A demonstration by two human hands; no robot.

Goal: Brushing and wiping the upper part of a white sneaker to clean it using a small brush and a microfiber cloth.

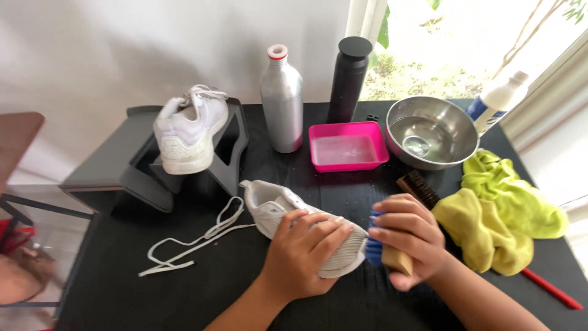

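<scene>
Left hand lies palm-down over the toe half of a white sneaker, fingers spread & pressed on its mesh upper, pinning it to the black table. Only one view, head cam, so all of this is from there.

Right hand is clenched round a wooden brush w/ blue bristles; bristles face left & touch the shoe's toe end, just past the left fingertips. So brush sits right at the toe, on the right-hand side of the shoe; both hands nearly meet there.

Shoe's long axis runs diagonally: heel up-left, away from the person, toe down-right, toward the brush. It lies tipped on its side, opening toward the back of the table. Laces are out: a loose white lace trails left of the heel.

Rest, well apart from the hands: 2nd white sneaker tilted on a dark stand at back left, silver bottle, black bottle, pink tray, steel bowl, dark-bristled brush near the right hand, yellow-green cloths at right.
</scene>
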